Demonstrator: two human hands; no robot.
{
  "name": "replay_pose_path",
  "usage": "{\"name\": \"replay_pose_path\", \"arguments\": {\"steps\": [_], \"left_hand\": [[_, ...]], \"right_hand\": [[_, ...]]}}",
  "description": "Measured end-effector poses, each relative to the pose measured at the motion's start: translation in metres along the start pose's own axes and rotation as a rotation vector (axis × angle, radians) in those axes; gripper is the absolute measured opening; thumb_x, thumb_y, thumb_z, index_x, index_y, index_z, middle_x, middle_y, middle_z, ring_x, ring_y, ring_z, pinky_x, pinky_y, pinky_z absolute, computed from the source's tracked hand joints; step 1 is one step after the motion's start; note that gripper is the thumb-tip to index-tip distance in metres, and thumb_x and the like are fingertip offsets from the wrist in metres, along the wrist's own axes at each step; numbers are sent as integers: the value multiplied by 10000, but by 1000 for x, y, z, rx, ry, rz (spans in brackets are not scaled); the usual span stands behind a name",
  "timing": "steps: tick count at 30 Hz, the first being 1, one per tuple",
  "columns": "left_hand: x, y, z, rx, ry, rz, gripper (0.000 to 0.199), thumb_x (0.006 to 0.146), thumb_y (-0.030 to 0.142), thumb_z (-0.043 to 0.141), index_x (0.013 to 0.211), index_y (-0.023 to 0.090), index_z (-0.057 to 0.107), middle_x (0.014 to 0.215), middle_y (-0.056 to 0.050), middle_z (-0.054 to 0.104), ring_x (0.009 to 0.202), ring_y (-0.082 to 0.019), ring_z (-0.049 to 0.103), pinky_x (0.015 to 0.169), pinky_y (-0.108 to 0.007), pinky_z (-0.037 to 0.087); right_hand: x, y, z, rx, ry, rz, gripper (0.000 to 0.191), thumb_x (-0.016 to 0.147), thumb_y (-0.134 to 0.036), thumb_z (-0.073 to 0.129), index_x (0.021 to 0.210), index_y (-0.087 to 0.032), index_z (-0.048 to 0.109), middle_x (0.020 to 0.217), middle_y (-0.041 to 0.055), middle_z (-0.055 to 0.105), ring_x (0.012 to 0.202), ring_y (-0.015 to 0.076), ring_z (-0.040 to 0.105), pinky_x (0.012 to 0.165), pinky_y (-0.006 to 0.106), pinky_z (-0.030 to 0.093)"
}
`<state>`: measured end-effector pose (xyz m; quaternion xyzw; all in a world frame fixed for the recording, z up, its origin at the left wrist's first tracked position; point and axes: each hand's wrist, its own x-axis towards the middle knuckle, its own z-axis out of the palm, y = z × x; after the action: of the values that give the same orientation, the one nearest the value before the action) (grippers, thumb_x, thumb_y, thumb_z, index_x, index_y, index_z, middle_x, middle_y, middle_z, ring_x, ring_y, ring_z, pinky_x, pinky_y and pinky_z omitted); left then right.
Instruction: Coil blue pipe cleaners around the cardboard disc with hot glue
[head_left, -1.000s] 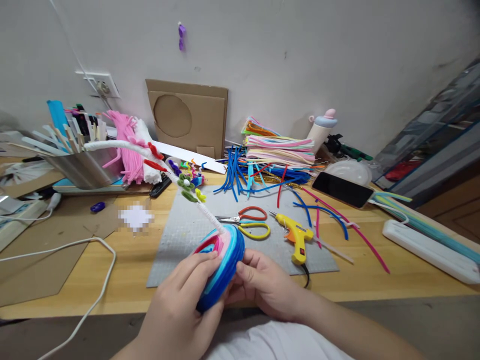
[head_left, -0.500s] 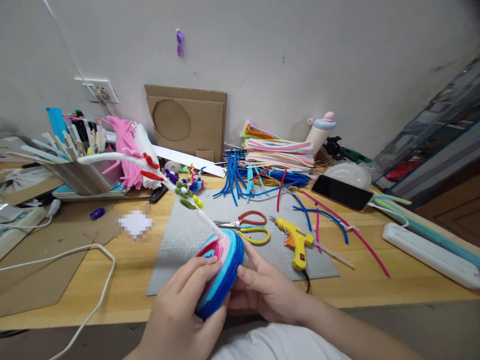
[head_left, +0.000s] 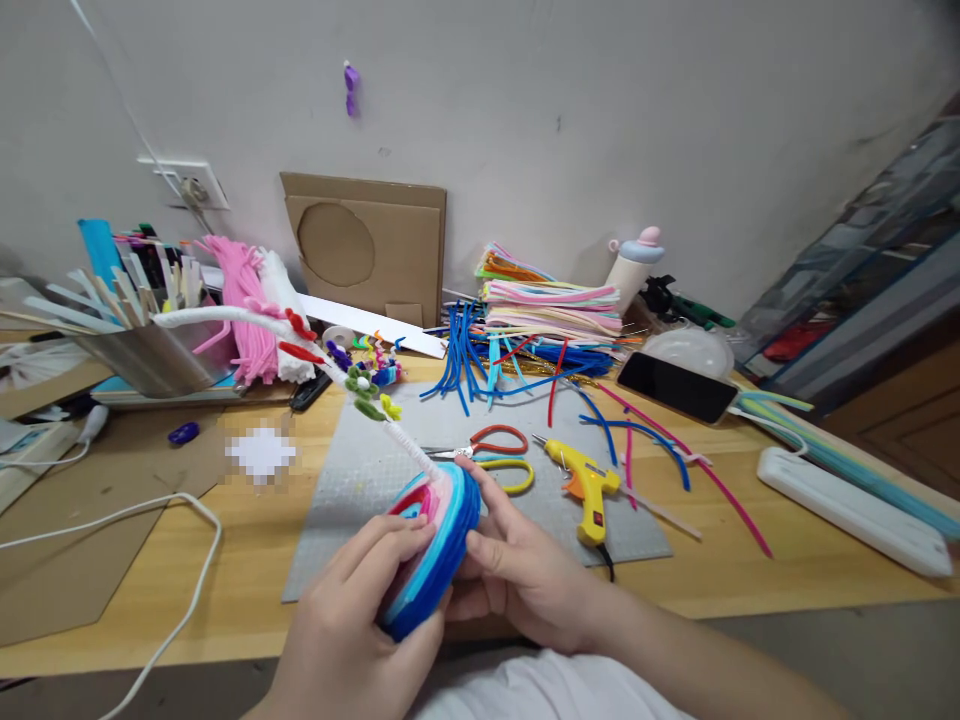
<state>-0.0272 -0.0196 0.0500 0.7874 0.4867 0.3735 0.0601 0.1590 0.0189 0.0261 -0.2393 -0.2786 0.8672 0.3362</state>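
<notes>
My left hand [head_left: 360,600] is wrapped round a pipe-cleaner craft [head_left: 442,540], rounded and banded in dark blue, light blue and pink. A white wrapped stem [head_left: 409,447] slants up and left from its top, carrying a green flower, a yellow piece and red petals. On the other side, my right hand [head_left: 525,560] steadies the craft, thumb against the blue edge and index finger reaching to its upper rim. The remaining right fingers curl below, partly hidden. Just beyond lie scissors [head_left: 499,440] with one red and one yellow handle, on a grey cutting mat [head_left: 330,520].
A yellow glue gun [head_left: 589,485] lies right of the scissors. Behind are bundled pipe cleaners [head_left: 551,300], a phone [head_left: 675,388] and cardboard [head_left: 405,245]. A metal container [head_left: 157,355] of sticks stands left; a white cable [head_left: 214,545] crosses the left front.
My right index finger has risen onto the craft's upper rim. The craft has tilted slightly in my hands, and the whole view has shifted a little.
</notes>
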Motion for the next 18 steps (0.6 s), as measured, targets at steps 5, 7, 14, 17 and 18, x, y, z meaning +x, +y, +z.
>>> {"name": "replay_pose_path", "arguments": {"steps": [5,7,14,17,18], "left_hand": [[4,-1,-1,-3,10,-14,291,822,169,571,1100,245,610,1008,-41,695,927,-153,705,759,-217,593],[6,-2,-1,3,21,-20,271,834,187,573,1096,242,612,1007,-39,693,928,-147,705,761,-208,590],[5,-4,1,42,13,12,270,831,212,597,1099,244,614,1023,-39,696,926,-151,709,758,-206,594],[3,-4,2,51,-2,19,283,828,215,602,1109,247,611,1033,-40,696,932,-151,711,757,-204,595],[3,-4,2,54,-5,19,282,828,216,602,1108,247,611,1032,-37,696,928,-148,711,752,-199,594]], "right_hand": [[2,-4,3,-13,15,-5,856,789,-361,795,1453,-445,262,1278,32,596,942,198,725,863,465,553],[3,-8,4,-12,15,7,853,788,-352,795,1452,-434,266,1265,30,602,939,197,724,863,466,553],[2,-13,1,26,-27,20,865,790,-289,790,1460,-394,254,1179,29,634,913,177,718,802,397,570],[1,-14,-1,18,-25,25,885,775,-304,801,1462,-398,251,1205,32,620,914,180,717,810,408,567],[1,-14,-1,13,-22,26,891,771,-308,804,1461,-400,249,1214,32,615,912,182,717,825,427,565]]}}
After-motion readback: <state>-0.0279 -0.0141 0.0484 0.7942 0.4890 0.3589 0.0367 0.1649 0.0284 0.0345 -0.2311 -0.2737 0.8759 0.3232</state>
